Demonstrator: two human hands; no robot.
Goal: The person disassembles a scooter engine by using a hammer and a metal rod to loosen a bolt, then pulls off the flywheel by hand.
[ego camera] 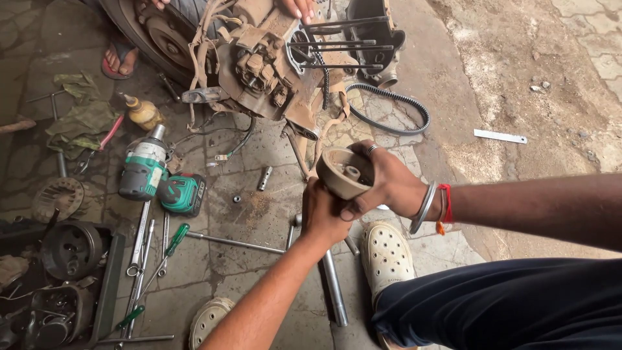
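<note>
The person's right hand (389, 185) gripped a round, dusty metal drum (346, 172) from the right side, fingers curled over its rim, its open face and central hub tilted up toward the camera. The left hand (327, 217) sat just below it, clenched, touching the drum's underside; what it held could not be told. Both hands hovered above the stone floor (259, 214), with the stripped engine (272, 65) beyond and a green impact wrench (162, 178) well to the left

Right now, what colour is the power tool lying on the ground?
The power tool is green with black and silver parts; the head view shows it clearly.
</note>
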